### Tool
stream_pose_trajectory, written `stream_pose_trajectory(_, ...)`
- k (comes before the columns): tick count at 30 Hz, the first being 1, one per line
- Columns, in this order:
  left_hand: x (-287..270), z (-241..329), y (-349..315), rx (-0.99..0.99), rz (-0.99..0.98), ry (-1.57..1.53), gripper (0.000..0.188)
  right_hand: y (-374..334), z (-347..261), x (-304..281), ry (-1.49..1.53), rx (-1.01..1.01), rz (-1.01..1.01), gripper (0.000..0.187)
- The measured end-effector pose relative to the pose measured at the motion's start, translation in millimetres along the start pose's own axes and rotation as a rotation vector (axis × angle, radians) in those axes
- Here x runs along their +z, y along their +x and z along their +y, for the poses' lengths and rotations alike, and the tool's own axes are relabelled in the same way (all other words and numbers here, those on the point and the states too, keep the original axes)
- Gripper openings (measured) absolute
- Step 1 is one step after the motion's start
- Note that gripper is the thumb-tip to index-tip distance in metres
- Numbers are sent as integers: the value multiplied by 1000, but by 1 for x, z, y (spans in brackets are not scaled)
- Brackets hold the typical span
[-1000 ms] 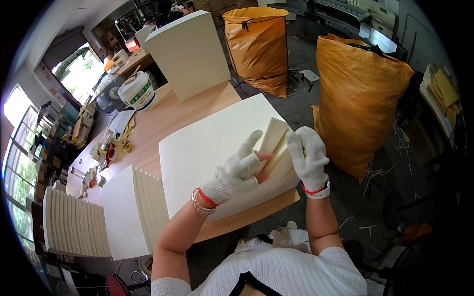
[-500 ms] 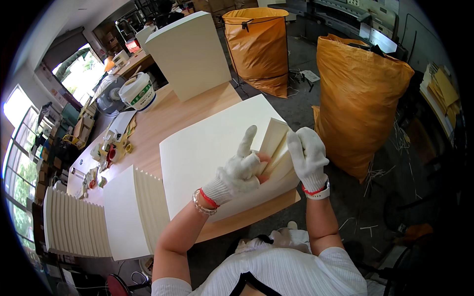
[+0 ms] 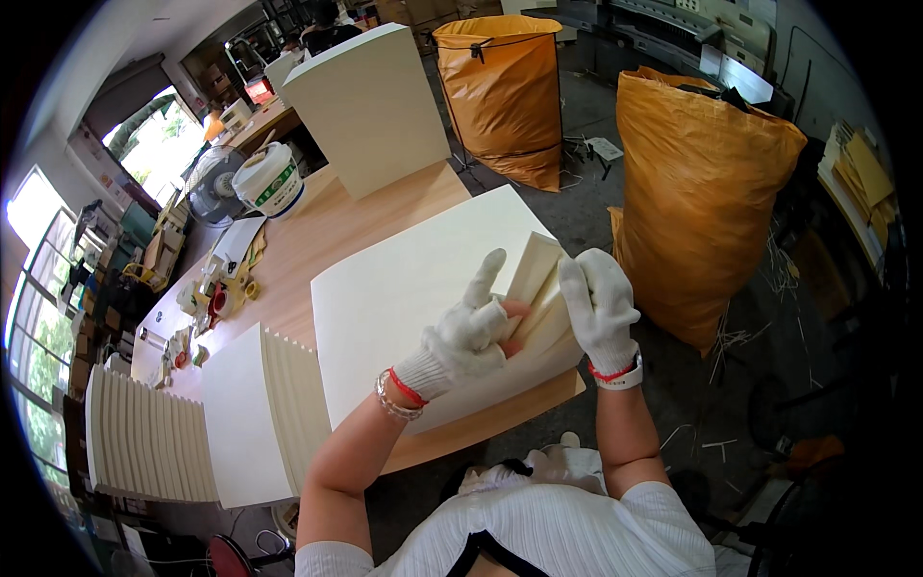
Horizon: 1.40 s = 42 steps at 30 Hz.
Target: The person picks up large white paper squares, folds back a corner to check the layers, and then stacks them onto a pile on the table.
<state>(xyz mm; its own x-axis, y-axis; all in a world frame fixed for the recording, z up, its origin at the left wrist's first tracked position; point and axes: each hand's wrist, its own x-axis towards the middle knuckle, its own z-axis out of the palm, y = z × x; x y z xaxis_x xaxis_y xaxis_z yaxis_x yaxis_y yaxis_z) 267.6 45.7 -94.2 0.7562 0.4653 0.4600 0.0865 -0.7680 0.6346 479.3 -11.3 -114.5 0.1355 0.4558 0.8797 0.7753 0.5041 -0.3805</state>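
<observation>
A large cream cardboard sheet (image 3: pixel 404 269) lies on the wooden table in front of me, its right end folded into a raised strip (image 3: pixel 532 264). My left hand (image 3: pixel 468 332), in a white knit glove with bare fingertips showing, holds the folded part from its left side. One finger sticks up, while the bare tips press into the fold. At the strip's right end, my right hand (image 3: pixel 600 298), also gloved, is closed with thumb and fingers on the cardboard's edge. The fingers' undersides are hidden.
Left of the sheet stand stacked folded cream panels (image 3: pixel 250 413). A tall cream block (image 3: pixel 370 111) stands at the table's far end, near a white bucket (image 3: pixel 267 180) and a fan (image 3: pixel 213 188). Tape rolls (image 3: pixel 221 300) lie at left. Orange sacks (image 3: pixel 707 212) stand beyond the table's right edge.
My left hand's raised finger tips slightly to the right, and the folded strip shifts a little. My right hand stays at the edge.
</observation>
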Motion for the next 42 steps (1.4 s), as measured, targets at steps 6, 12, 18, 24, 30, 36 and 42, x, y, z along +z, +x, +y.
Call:
stream_pose_trajectory(6,-5,-5,2,32,-119,120,30,3,-7,-2,22,161,-55,24)
stream_pose_trajectory(12,4,-10,-3,70,14,40,49,3,-5,0,0,130,-43,23)
stream_pose_trajectory(18,1,-7,-3,107,-37,124,44,3,-7,-7,63,174,-75,15)
stream_pose_trajectory(24,1,-3,0,4,-28,108,29,2,-8,-3,25,126,-40,9)
stream_pose_trajectory(30,5,-14,-4,7,-19,-12,36,0,-6,-5,-24,57,-49,9)
stream_pose_trajectory(36,1,-7,-1,86,-65,145,49,1,-9,-7,69,125,-58,8)
stream_pose_trajectory(42,2,-7,-2,14,-65,116,46,0,-7,-3,31,137,-37,11)
